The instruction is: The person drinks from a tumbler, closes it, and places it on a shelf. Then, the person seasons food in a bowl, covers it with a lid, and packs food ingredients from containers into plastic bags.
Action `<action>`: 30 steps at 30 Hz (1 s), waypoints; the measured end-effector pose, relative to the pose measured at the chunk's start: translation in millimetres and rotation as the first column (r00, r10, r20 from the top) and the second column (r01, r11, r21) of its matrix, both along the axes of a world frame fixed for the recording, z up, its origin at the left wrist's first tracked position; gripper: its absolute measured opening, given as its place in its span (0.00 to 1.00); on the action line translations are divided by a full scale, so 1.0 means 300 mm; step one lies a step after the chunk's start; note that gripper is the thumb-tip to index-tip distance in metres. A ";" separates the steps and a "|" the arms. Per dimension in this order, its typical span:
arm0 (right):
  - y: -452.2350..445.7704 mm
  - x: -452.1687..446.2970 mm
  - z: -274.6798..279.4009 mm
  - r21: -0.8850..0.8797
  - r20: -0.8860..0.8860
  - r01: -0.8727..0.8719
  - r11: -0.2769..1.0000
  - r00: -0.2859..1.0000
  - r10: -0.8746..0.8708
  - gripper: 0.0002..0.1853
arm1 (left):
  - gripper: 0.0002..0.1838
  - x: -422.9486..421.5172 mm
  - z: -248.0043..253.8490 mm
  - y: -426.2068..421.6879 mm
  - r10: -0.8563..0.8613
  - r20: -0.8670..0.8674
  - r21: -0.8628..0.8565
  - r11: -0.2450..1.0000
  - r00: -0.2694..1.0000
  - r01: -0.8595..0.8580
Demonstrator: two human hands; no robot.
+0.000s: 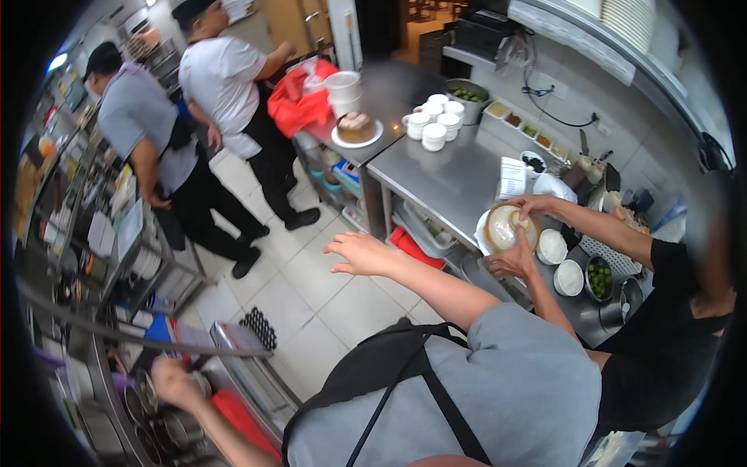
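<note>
Left hand [177, 383]: blurred, near metal pots [180, 427]; finger state cannot be told | Right hand [359, 254]: above tiled floor [284, 311], fingers loosely spread | Co-worker's hands [515, 258]: on round pale-topped item [500, 226]

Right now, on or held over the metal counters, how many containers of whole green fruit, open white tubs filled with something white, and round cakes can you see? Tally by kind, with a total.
Containers of green fruit: 2
White-filled tubs: 2
Round cakes, one held by a co-worker: 2
Total: 6
</note>
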State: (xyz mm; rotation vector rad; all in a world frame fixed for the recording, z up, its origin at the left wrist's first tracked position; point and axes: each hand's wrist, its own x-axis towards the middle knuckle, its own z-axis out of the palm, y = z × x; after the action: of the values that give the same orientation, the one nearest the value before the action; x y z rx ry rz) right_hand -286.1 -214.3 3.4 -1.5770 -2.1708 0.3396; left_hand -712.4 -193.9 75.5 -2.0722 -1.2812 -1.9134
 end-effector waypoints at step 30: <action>0.056 1.002 -0.077 -0.089 0.027 0.909 0.407 0.411 -0.911 0.21 | 0.16 1.099 -0.584 0.983 -0.860 0.454 -0.885 -0.466 0.235 0.002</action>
State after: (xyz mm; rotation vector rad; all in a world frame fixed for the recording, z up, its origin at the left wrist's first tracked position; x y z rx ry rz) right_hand 14.4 -197.4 -19.7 -2.5015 -0.9342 0.0764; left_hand -382.7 101.1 -99.7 -4.1174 -1.2999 1.3398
